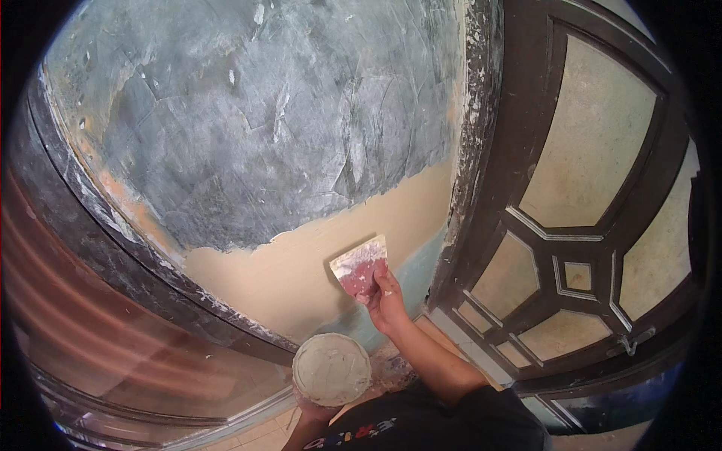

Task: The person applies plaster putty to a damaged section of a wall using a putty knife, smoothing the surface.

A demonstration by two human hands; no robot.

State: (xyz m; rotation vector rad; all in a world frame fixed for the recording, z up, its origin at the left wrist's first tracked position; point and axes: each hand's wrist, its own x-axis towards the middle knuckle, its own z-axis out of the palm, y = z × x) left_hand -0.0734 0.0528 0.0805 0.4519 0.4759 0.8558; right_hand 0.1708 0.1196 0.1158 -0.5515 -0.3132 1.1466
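Note:
My right hand point(386, 301) grips a red putty scraper point(362, 269) smeared with pale filler, its blade pressed flat against the beige lower part of the wall point(301, 270). My left hand point(314, 412) is mostly hidden beneath a round pan point(332, 369) full of grey-white putty, which it holds up from below near my chest. Above the scraper, the wall carries a wide coat of grey-green filler point(263, 113) with a ragged lower edge.
A dark wooden window frame with frosted panes point(587, 225) stands to the right of the wall strip. A dark, paint-flecked frame point(113, 248) borders the wall on the left, with reddish-brown panelling point(90, 331) beyond. Tiled floor point(263, 432) shows below.

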